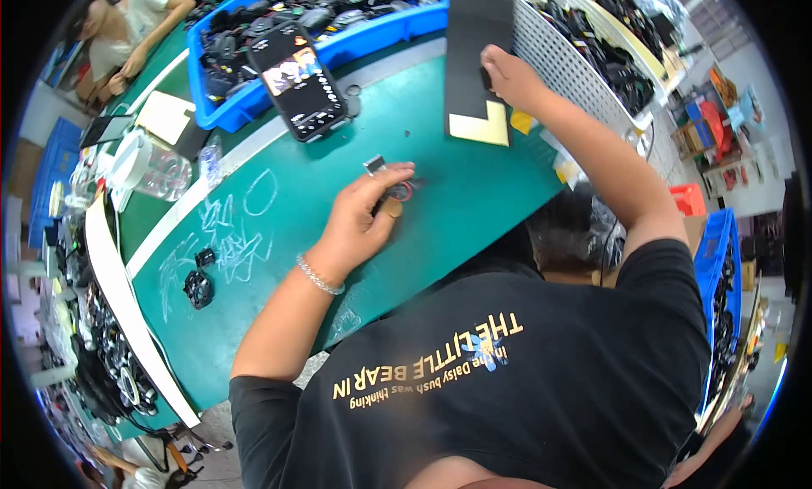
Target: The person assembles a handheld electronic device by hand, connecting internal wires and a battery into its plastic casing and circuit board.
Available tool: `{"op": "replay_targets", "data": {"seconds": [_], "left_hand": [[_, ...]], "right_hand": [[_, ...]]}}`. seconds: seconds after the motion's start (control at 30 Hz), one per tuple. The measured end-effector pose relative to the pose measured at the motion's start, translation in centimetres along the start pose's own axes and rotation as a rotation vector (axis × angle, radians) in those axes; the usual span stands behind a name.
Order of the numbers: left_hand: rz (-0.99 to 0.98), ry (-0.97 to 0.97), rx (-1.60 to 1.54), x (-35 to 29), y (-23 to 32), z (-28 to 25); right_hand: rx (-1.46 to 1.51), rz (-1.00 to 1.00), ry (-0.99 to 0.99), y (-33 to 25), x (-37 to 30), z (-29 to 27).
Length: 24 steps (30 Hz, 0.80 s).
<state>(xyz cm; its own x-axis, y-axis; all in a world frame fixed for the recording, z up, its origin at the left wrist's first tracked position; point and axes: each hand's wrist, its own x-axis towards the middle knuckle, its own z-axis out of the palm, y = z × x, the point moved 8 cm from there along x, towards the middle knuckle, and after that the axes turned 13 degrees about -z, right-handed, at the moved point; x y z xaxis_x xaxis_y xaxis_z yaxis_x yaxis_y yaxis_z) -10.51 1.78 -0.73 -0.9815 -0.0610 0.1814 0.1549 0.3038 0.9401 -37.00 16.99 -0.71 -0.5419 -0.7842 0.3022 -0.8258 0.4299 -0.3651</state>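
Nearest is my shirt (541,387); left hand (365,211) clamps wired part (402,191); right hand (514,79) I can't tell; phone (300,83) overlaps far bin (381,39).

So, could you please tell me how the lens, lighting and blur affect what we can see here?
In the head view, fisheye distortion bows the edges of the green tabletop and darkens the corners; in the same view, the lit screen of the black phone stands out brightly; and, also there, haze softens the small dark part with a red wire at the left hand, obscuring fine detail.
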Motion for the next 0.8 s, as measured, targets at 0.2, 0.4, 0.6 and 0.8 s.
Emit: {"op": "replay_targets", "data": {"seconds": [0.2,0.4,0.6,0.8], "left_hand": [[0.06,0.047,0.005,-0.6,-0.7,-0.6],[0.023,0.039,-0.008,-0.6,-1.1,-0.8],[-0.028,0.132,0.025,-0.8,-0.3,-2.3],[-0.053,0.276,-0.015,-0.2,-1.3,-3.8]], "right_hand": [[0.75,-0.029,0.248,-6.3,-0.7,-0.2],[1.122,0.042,0.234,-14.1,-0.9,2.2],[1.211,-0.233,0.226,-19.8,1.9,1.4],[1.388,-0.22,0.329,-18.5,2.8,2.9]]}}
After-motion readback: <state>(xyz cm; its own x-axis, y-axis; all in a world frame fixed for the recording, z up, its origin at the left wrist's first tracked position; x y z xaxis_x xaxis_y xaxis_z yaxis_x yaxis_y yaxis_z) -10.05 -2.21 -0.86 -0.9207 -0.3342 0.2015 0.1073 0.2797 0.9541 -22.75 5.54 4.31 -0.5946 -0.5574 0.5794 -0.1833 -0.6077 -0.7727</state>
